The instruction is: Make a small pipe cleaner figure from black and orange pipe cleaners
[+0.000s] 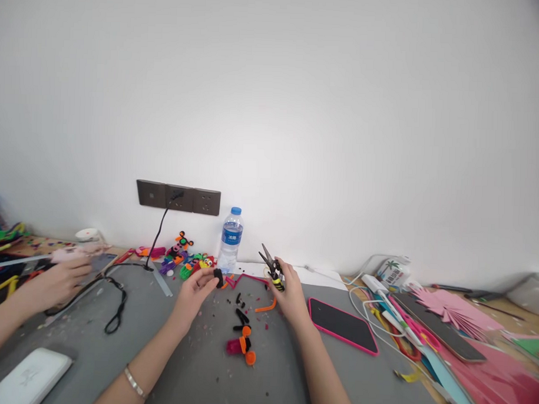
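Between the fingertips of my left hand (195, 295) is a small black fuzzy piece (218, 277), perhaps bent pipe cleaner. My right hand (290, 288) grips pliers (275, 277) with black-and-yellow handles, their pointed jaws apart and aimed up and left. On the grey mat below lies a small figure (242, 346) of magenta, black and orange fuzzy parts. Short black pieces (242, 316) are scattered above it. An orange pipe cleaner (266, 307) lies near my right wrist, and a magenta pipe cleaner (249, 277) stretches between my hands.
A water bottle (231, 239) stands by the wall beside colourful fuzzy figures (179, 258). A pink-edged tablet (342, 325) lies right, near cables and coloured paper (488, 374). At left are another person's hand (63, 283), a black cord (115, 314) and a white box-like device (29, 377).
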Demonstrator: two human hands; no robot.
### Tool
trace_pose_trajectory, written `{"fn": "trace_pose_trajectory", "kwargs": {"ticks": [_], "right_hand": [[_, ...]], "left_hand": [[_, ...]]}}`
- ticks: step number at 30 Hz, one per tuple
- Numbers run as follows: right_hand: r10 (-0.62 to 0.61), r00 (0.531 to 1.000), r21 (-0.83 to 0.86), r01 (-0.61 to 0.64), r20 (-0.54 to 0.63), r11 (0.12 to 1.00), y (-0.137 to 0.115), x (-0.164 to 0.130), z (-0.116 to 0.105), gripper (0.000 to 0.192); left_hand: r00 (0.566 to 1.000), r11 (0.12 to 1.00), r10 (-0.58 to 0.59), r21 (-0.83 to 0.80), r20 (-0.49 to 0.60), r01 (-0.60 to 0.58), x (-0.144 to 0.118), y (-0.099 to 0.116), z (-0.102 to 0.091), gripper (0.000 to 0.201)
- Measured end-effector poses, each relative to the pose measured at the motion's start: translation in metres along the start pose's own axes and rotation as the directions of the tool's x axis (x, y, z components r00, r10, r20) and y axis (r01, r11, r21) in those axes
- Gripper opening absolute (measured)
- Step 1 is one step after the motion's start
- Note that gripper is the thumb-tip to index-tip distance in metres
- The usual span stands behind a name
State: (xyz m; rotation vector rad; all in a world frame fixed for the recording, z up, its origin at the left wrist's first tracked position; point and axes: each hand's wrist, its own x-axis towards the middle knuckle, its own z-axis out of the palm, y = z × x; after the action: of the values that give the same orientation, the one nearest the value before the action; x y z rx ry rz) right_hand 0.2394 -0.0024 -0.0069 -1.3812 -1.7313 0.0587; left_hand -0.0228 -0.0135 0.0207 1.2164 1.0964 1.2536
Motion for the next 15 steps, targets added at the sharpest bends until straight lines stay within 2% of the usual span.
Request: {"fn": "trace_pose_trajectory", "kwargs": {"ticks": [8,11,15], "right_hand": [[0.026,0.997,-0.091,-0.02,0.072,0.996,0.021,0.002,-0.002,0.056],[0.038,0.988,-0.106,-0.021,0.152,0.994,0.027,0.001,-0.001,0.06],[0.034,0.962,-0.141,0.004,0.271,0.99,0.029,-0.001,0.001,0.062]], "left_hand": [[0.992,0.983,-0.108,-0.144,0.068,0.117,0.0,0.0,0.003,0.051],[0.988,0.974,-0.123,-0.18,0.092,0.138,-0.001,-0.002,0.003,0.048],[0.988,0.984,-0.114,-0.128,0.107,0.127,-0.003,-0.003,0.004,0.042]]}}
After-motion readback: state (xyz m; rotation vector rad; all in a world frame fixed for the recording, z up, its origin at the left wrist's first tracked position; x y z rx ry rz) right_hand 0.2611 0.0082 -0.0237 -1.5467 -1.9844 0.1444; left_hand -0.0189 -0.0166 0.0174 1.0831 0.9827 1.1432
